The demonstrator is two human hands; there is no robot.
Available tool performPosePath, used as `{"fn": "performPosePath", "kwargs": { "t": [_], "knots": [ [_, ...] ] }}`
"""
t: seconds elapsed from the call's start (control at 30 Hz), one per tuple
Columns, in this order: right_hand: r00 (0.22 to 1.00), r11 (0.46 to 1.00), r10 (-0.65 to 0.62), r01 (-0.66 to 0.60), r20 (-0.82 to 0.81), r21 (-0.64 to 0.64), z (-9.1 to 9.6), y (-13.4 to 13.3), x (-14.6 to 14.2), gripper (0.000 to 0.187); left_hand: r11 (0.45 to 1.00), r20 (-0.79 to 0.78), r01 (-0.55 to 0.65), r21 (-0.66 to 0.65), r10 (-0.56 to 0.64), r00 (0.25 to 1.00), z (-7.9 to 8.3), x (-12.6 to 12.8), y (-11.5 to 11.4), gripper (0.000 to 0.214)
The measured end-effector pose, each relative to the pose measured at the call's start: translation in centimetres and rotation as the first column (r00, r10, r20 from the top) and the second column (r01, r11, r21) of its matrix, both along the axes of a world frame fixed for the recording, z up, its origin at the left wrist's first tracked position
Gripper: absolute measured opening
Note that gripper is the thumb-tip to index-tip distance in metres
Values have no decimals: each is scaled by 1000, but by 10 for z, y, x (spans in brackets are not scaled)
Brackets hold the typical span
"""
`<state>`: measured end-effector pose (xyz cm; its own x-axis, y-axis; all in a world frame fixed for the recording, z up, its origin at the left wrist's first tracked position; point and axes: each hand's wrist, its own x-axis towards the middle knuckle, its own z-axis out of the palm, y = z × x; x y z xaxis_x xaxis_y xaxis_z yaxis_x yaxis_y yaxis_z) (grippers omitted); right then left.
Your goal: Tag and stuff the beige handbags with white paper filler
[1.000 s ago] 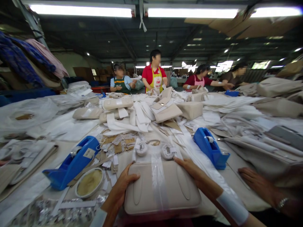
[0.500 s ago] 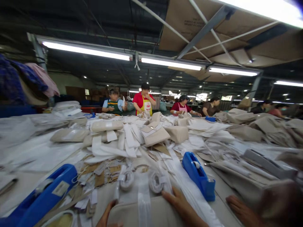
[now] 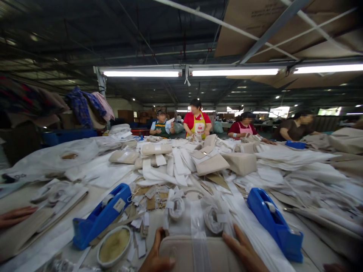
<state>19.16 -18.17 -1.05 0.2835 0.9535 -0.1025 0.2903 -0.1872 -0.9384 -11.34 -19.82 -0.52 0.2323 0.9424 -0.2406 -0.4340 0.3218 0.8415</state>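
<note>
At the bottom edge, a beige padded bag [image 3: 198, 255] with a clear plastic band [image 3: 200, 249] across it is partly cut off by the frame. My left hand [image 3: 157, 252] grips its left side, and my right hand [image 3: 244, 249] lies on its right side with the fingers spread. Just beyond the bag lie two coiled white rolls [image 3: 176, 208]. A blue tape dispenser [image 3: 100, 217] stands left of my left hand, and another [image 3: 273, 224] stands right of my right hand.
A round dish of tan paste [image 3: 114, 245] sits near my left hand. A co-worker's hand [image 3: 15, 216] rests at the left edge. Paper tags, white fabric strips [image 3: 176, 170] and beige bags cover the long table [image 3: 36, 196]. Several co-workers stand across it.
My view has tilted upward, so the bag and my hands sit lower and are partly cut off. A co-worker's hand now shows at the left edge.
</note>
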Motion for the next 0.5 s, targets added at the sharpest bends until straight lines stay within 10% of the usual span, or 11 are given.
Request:
{"fn": "performPosePath", "kwargs": {
  "t": [0.5],
  "knots": [
    [1000,999,-2,3,-23,49,-10,-4,3,85,997,11,-79,-15,79,997,19,15,-16,96]
  ]
}}
